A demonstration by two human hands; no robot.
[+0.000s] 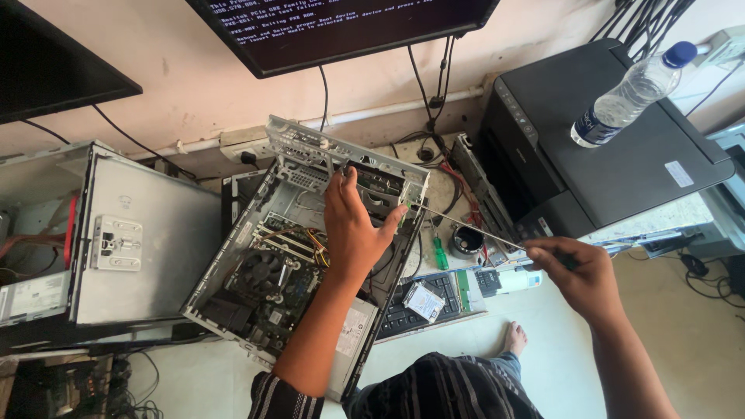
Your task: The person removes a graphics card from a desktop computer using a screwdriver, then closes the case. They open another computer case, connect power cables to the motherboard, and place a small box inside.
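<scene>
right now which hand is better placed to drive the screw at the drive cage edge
Right. The right hand grips the long screwdriver, whose tip already meets the drive cage edge of the open computer case. The left hand rests on the cage, steadying it.

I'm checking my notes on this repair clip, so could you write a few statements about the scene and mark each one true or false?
1. The left hand rests on the open computer case. True.
2. The right hand holds a hammer. False: it grips a long screwdriver whose tip reaches the case's edge.
3. A water bottle lies on the black printer. True.
4. The keyboard sits on top of the printer. False: it lies low, beside the case, with a small drive on it.
5. The monitor above is dark and blank. False: it shows lines of light text.
</scene>
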